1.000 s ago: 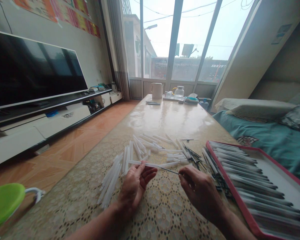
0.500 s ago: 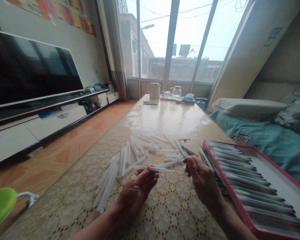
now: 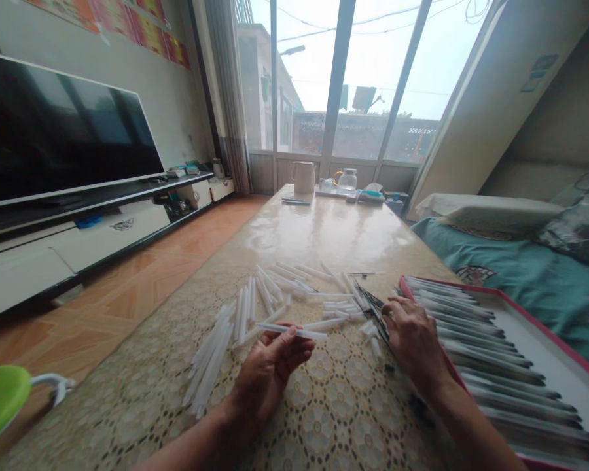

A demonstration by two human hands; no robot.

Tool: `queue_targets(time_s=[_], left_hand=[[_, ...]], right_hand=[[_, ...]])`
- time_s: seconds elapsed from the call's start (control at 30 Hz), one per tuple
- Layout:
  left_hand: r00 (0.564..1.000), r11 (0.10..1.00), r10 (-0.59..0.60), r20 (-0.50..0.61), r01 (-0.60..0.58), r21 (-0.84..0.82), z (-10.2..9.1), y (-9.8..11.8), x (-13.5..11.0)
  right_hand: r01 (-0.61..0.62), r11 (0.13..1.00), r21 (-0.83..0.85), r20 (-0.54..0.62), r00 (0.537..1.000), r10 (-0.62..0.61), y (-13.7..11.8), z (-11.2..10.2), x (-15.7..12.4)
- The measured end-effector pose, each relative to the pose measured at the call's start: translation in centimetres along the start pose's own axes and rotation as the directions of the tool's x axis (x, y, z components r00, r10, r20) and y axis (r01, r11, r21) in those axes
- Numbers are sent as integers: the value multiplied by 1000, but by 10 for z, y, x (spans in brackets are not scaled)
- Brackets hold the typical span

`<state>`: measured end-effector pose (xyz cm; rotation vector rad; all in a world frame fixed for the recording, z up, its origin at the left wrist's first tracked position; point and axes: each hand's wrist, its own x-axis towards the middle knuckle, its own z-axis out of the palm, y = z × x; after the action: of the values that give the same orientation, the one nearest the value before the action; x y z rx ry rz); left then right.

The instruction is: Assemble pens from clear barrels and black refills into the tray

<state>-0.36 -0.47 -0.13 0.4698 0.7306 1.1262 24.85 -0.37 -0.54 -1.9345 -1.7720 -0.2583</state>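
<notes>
My left hand [image 3: 279, 360] is closed on a slim white pen barrel [image 3: 304, 333], held level between thumb and fingers above the table. My right hand [image 3: 412, 330] is lowered with bent fingers over thin dark rods [image 3: 373, 301] that look like pen refills, beside the red box. Its fingertips are partly hidden, so what they grip cannot be made out. More loose white barrels [image 3: 211, 366] lie to the left of my left hand and beyond it. Short white pieces [image 3: 343, 307] lie between the hands.
A red-rimmed box [image 3: 544, 324] at the right holds a row of dark-ended pens [image 3: 495, 366]. A kettle [image 3: 303, 176] and a glass jug [image 3: 347, 179] stand at the table's far end. A green stool [image 3: 2, 405] is at the left, a teal-covered bed [image 3: 530, 268] at the right.
My right hand has moved right and slightly down, from beside the short white pieces to the dark rods near the box. My left hand keeps the barrel almost in place.
</notes>
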Motion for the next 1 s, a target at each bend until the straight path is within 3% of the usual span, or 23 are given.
queue_targets(time_s=[0.1,0.2,0.27,0.33,0.53,1.0], left_hand=[[1000,1000,18,-2,-18,10,0,0,2],[1000,999,24,-1,-24,31,1,-1,3],[1000,999,20,-7,-20,46,1,-2,3],[1000,998,17,-10,-16,56,1,-3,3],[1000,998,25,4,-25,60,1,-3,2],[1000,998,19,21,-20,62,1,-3,3]], right_hand=[[-50,929,366,56,998,32,-19,-7,-7],[-129,712,691,196,981,-12,-45,-10,-20],[-159,593,789,237,970,-55,-62,-9,-28],[-174,537,825,245,967,-63,-73,-8,-33],[-121,564,817,191,979,-66,-79,-3,-35],[-126,564,816,211,974,-87,-77,-3,-35]])
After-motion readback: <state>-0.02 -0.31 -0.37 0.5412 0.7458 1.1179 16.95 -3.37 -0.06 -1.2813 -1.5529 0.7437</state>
